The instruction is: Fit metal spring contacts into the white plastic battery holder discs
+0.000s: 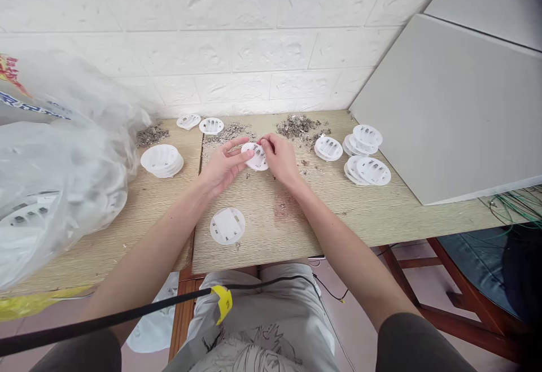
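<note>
My left hand [223, 164] and my right hand [280, 157] meet over the middle of the wooden table [262, 225]. Together they hold a round white plastic disc [256, 156] with metal contacts in its slots. The left thumb and fingers grip the disc's left edge. The right fingers are pinched at its upper right edge; anything small between them is hidden. Another white disc [227, 226] lies flat on the table nearer to me.
Piles of small metal pieces [297, 125] lie along the back by the wall. Stacks of white discs [366, 156] sit at the right, a stack [161, 160] at the left. A big clear plastic bag [51, 191] fills the left. A grey board [449, 112] leans at the right.
</note>
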{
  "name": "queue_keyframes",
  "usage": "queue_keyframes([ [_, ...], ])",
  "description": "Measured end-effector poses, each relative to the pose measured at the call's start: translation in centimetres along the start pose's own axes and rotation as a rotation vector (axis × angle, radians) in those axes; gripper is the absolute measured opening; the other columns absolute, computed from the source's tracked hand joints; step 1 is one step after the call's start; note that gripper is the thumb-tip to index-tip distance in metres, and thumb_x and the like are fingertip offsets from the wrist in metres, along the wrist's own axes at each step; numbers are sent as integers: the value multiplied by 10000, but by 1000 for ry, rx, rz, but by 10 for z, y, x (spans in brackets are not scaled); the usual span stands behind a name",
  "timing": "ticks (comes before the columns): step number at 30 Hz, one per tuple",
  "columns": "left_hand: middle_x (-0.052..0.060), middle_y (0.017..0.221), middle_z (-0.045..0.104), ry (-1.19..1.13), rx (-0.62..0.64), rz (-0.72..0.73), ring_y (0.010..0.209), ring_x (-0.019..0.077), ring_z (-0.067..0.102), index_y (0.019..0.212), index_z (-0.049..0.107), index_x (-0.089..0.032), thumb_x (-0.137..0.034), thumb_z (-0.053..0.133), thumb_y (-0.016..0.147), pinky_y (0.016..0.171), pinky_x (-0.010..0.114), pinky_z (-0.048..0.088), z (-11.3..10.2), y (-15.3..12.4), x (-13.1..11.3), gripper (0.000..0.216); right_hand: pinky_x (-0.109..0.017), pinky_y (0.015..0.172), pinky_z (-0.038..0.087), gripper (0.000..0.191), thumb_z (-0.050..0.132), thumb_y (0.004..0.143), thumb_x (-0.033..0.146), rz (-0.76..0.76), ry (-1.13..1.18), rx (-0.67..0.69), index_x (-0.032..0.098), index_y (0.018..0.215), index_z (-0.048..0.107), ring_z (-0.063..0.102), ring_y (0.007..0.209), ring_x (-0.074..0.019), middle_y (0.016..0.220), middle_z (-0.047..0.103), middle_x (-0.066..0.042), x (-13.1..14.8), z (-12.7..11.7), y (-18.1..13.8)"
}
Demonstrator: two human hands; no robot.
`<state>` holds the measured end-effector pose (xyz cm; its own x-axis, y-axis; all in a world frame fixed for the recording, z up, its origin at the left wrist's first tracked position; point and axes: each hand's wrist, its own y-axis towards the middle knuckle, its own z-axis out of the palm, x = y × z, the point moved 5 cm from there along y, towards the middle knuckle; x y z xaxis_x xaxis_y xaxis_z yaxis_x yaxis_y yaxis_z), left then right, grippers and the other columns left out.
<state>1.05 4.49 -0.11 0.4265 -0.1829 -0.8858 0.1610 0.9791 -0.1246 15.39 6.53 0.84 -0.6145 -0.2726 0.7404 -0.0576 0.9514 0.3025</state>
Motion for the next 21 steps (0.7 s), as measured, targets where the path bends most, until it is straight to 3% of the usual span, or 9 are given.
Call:
queue_keyframes([
  [6,95,968,758,4,92,34,1007,224,708,1016,715,-140,-144,904,584,1040,403,497,0,3,2,472,-280,691,405,205,441,947,204,99,155,-34,174,857,623,591,757,-164,867,689,-40,-5,1,1],
  [12,86,943,757,21,117,55,1004,231,701,974,730,-155,-265,915,597,1009,410,506,1,3,2,434,-281,677,380,205,448,951,196,98,80,17,177,818,604,571,732,-168,815,667,-36,-5,5,2],
  [21,79,878,732,35,-42,16,885,185,691,863,708,-146,-425,775,775,894,330,553,-2,2,-1,300,-299,767,401,221,465,940,163,-150,-53,111,150,923,685,609,842,-196,928,711,-78,2,11,-1],
])
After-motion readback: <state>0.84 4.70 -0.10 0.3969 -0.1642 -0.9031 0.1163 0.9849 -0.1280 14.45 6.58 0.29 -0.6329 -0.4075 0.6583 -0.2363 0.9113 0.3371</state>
